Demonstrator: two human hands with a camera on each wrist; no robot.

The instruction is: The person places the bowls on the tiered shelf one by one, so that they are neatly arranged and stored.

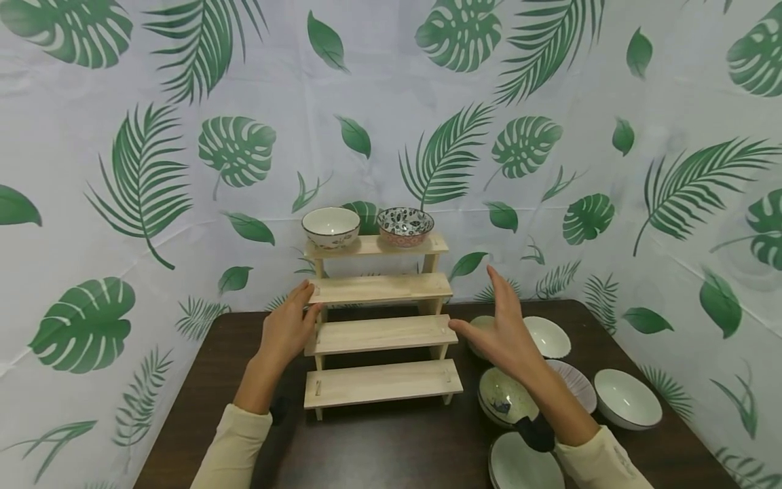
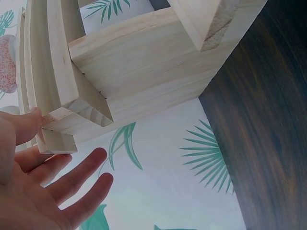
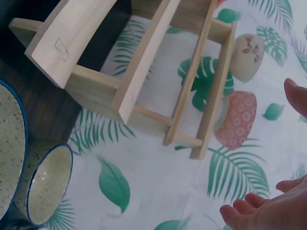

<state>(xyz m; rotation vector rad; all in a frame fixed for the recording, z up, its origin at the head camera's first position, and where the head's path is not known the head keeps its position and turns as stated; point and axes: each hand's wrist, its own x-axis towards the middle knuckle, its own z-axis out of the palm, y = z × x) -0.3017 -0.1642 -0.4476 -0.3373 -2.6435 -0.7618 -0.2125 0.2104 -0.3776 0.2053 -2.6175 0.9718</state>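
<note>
A tiered wooden display stand (image 1: 383,383) rises like steps on the table. My left hand (image 1: 288,326) is at its left side, thumb and index finger around the end of the second board from the top, the other fingers spread in the left wrist view. To the right of the stand, my right hand (image 1: 502,333) is held up, fingers extended and thumb apart, touching nothing. On the top board sit a white bowl with a dark rim (image 1: 332,228) and a red-patterned bowl (image 1: 406,228) with a black-and-white inside, side by side.
Right of the stand, several bowls stand on the dark table (image 1: 360,455): a speckled blue-rimmed bowl (image 3: 50,184), a white bowl (image 1: 627,399), a pale bowl (image 1: 527,463) at the front and others partly behind my right arm. A leaf-print cloth (image 1: 379,81) hangs behind.
</note>
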